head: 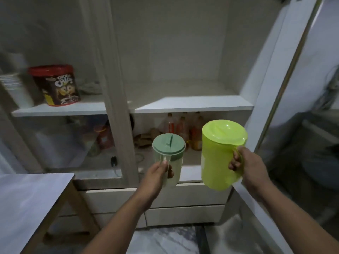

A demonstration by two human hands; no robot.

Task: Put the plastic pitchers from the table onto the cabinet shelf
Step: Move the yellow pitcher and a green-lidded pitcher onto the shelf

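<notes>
My left hand (158, 174) grips the handle of a small clear pitcher with a pale green lid (169, 153), held upright in front of the cabinet's lower opening. My right hand (246, 166) grips the handle of a larger lime-green pitcher (218, 158) with a matching lid, also upright and a little higher. Both pitchers hang in the air below the white cabinet shelf (192, 105), whose right half lies bare behind an open door.
A red-lidded chocolate cereal tub (58, 85) and stacked white cups (16, 88) stand on the shelf's left part behind glass. Bottles (183, 127) fill the lower compartment. The open cabinet door (275, 88) stands at right. A table corner (33, 195) is at lower left.
</notes>
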